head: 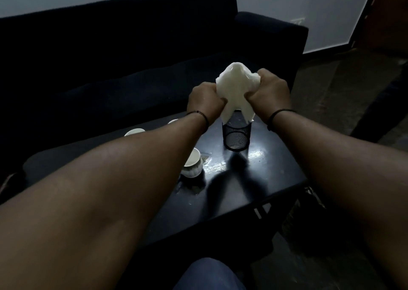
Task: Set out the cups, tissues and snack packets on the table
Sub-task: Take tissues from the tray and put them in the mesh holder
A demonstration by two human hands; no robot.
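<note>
- Looking down from the head view, the only view: both hands are raised over the far part of the dark worktop [254, 179], at about 12 o'clock from the wearer.
- Left hand [205, 101] and right hand [272, 92] each have a closed grip, fingers curled round one bundle of white tissues [235, 89]. The left holds its 9 o'clock edge, the right its 3 o'clock edge.
- Tissue bundle's long axis runs roughly upright. The top bulges above the fists; the lower tails hang toward 6 o'clock.
- Key relation: a black mesh holder [236, 136] stands upright on the worktop directly under the bundle. The hanging tails reach its rim or just inside it; I cannot tell which.
- Judgement: the step in hand looks like seating the tissues in the holder. The coming move is straight down, with both hands about equally near.
- A white cup [193, 163] sits at 8 o'clock from the holder, near it but apart. More white cups [134, 132] show past the left forearm, partly hidden.
- No snack packets in sight.
- Dark sofa [110, 58] lies beyond the worktop.
</note>
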